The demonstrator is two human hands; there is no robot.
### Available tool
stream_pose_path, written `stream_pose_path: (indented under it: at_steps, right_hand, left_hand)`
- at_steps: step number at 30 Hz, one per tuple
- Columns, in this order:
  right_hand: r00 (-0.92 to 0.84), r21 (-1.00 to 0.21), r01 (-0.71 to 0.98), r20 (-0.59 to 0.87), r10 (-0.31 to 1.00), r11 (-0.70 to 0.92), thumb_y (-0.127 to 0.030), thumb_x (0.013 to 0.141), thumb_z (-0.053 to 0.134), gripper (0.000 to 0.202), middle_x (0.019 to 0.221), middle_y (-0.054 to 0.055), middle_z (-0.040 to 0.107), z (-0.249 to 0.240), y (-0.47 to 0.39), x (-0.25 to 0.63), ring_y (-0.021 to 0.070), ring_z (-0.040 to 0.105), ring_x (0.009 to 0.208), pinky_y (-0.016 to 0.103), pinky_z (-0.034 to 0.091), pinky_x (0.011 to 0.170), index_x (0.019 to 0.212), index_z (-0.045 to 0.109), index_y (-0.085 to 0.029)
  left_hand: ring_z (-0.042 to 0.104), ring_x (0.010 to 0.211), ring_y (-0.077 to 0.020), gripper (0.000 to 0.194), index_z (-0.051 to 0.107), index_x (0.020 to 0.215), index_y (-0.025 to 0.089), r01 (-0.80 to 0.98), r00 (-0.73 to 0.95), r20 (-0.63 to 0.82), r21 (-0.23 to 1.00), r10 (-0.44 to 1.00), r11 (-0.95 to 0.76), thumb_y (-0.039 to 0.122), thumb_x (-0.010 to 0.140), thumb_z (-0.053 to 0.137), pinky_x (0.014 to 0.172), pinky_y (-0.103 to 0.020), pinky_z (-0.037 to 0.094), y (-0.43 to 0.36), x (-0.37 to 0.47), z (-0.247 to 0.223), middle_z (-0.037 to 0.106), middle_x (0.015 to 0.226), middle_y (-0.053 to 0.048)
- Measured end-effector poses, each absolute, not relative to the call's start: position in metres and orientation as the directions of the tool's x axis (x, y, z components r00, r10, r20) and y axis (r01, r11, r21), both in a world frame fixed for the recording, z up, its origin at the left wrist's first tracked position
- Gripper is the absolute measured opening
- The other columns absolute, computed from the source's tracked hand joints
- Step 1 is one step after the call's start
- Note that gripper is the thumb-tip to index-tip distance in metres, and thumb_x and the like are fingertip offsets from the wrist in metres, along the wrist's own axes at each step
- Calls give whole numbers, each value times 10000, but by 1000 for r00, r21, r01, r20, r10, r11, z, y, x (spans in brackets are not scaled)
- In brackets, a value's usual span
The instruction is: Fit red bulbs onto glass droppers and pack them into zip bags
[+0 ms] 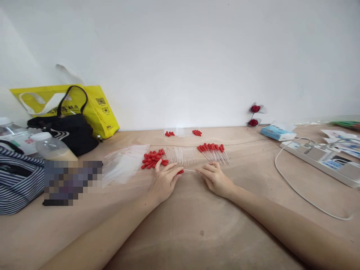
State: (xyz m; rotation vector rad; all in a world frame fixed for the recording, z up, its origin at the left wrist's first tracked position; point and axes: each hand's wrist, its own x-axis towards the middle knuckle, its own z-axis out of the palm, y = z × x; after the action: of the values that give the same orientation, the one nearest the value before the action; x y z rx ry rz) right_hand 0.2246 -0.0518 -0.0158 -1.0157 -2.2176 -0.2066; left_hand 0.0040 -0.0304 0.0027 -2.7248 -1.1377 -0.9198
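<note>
My left hand (pixel 163 181) pinches a small red rubber bulb (pixel 180 171) at the end of a thin clear glass tube (pixel 191 171). My right hand (pixel 215 179) holds the other end of that tube. Both hands rest on the wooden table (pixel 182 225). Just beyond my left hand lies a heap of loose red bulbs (pixel 152 159). A row of bare clear tubes (pixel 181 155) lies in the middle, and a row of tubes fitted with red bulbs (pixel 214 152) lies beyond my right hand.
Clear plastic bags (pixel 123 165) lie left of the bulbs. A black bag (pixel 71 133), a yellow bag (pixel 98 108), a bottle (pixel 52 148) and a striped bag (pixel 17 180) stand at the left. A white power strip (pixel 323 161) with a cable (pixel 295 187) lies at the right.
</note>
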Motion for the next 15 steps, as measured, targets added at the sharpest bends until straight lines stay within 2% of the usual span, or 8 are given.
stream_pose_path:
  at_steps: [4,11,15]
  right_hand:
    - [-471,-143,710,631,616,689,-96,828,367,298,808,62,600,-15,-54,221,146,526,761,361,307,816,1054,545,-171]
    - [-456,-179,682,655,603,710,-216,856,402,211,777,60,608,-16,-56,208,137,496,685,307,317,722,949,580,-150]
    - [-489,-136,673,655,576,727,-217,867,382,220,722,42,595,-14,-56,209,123,481,643,297,296,695,923,586,-158]
  left_hand:
    - [567,968,-195,204,574,956,231,658,532,558,201,637,-726,183,852,404,1007,-513,30,-31,6,5,681,912,-18]
    - [573,832,-168,167,583,816,216,693,425,581,285,694,-662,253,851,423,926,-442,201,-31,9,6,667,818,-4]
    - [575,799,-165,171,592,800,219,672,437,596,281,674,-685,270,845,435,928,-434,196,-33,9,7,670,784,-2]
